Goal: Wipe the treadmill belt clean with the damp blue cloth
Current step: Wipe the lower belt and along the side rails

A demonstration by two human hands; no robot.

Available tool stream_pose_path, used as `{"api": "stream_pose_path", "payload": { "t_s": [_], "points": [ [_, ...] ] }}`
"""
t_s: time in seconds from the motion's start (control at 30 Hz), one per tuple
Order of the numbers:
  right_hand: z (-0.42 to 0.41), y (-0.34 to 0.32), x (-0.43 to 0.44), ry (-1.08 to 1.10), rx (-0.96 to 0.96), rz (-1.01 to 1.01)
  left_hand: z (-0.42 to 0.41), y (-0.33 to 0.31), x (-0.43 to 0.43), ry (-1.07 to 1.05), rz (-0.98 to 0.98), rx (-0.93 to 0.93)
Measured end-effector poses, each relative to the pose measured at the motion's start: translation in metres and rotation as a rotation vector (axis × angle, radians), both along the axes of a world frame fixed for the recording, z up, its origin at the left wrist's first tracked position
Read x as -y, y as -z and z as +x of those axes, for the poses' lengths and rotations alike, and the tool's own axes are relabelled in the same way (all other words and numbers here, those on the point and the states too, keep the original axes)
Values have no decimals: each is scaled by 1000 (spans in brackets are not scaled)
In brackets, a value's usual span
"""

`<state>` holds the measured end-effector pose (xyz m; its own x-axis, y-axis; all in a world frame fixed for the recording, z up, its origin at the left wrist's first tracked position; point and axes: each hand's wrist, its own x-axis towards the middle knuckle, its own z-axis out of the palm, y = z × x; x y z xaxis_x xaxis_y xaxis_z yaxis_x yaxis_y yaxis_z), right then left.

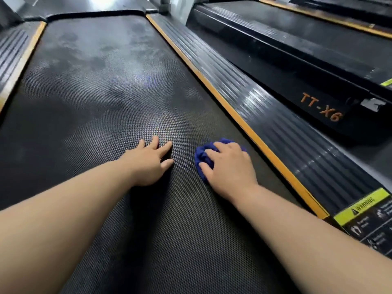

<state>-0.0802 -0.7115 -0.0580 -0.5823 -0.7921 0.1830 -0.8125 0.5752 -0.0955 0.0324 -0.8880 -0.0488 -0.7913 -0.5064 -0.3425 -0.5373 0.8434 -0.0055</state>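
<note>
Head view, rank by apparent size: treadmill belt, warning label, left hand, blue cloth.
1. treadmill belt
2. warning label, cut off by the frame edge
3. left hand
4. blue cloth, largely covered by the right hand; true size unsure

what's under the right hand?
The bunched blue cloth, pressed by the right hand onto the treadmill belt. The cloth's middle is hidden under the palm.

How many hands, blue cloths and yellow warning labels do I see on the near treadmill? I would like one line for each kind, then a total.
Hands: 2 (left hand, right hand)
Blue cloth: 1
Yellow warning label: 1
Total: 4
</note>
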Motion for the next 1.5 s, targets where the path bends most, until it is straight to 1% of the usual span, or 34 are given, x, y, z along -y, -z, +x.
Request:
{"api": "stream_pose_path", "payload": {
  "t_s": [0.03,0.07,0.1,0.17,0.2,0.27,0.3,0.4,0.5,0.6,0.67,0.7,0.77,0.83,0.9,1.0,1.1,1.13,1.2,1.27,1.33,1.4,1.5],
  "points": [
    [-11,0,0,-2,-24,8,0,-1,1,3,-2,2],
    [-24,-2,4,42,-34,33,0,-1,1,5,-6,4],
    [-37,-6,8,136,-8,43,0,-1,1,8,-12,8],
    [-47,-12,12,339,115,-6,0,0,1,15,-20,8],
    [-42,-10,11,364,111,-14,0,0,2,13,-20,4],
    [-19,-5,-2,253,-37,47,1,0,2,6,-15,0],
    [-7,-3,-13,188,-72,40,1,0,1,6,-14,0],
    [-1,-5,-35,101,9,24,2,0,-4,2,-21,-11],
    [-24,0,-16,114,55,-21,3,0,-5,2,-18,-14],
    [-51,12,27,198,77,-50,2,0,-3,-3,-26,-14],
    [-59,8,49,267,106,-73,1,1,-3,-10,-17,-18],
    [-56,6,51,249,109,-60,0,1,-3,-12,-18,-20],
    [-41,0,35,119,102,-20,1,1,-2,-12,-13,-22],
    [-12,-1,0,-72,77,-102,1,4,-3,-11,-16,-25],
    [8,-4,-23,-152,140,-131,2,6,-3,-9,-22,-33],
    [-15,-4,6,-112,161,-96,1,5,-1,-12,-23,-26],
    [-41,2,60,25,129,-116,-1,3,-1,-9,-16,-13],
    [-47,6,74,82,130,-99,-1,3,-2,-7,-13,-15],
    [-48,6,91,126,134,-72,0,4,-2,-11,-14,-18],
    [-39,3,81,88,139,-52,0,3,-1,-13,-3,-17],
    [-26,7,48,-37,124,-95,0,5,-2,-10,3,-25],
    [-12,6,14,-130,163,-128,0,6,-3,-15,8,-39],
    [-15,5,8,-172,205,-112,1,3,-3,-14,12,-38]
  ]
}}
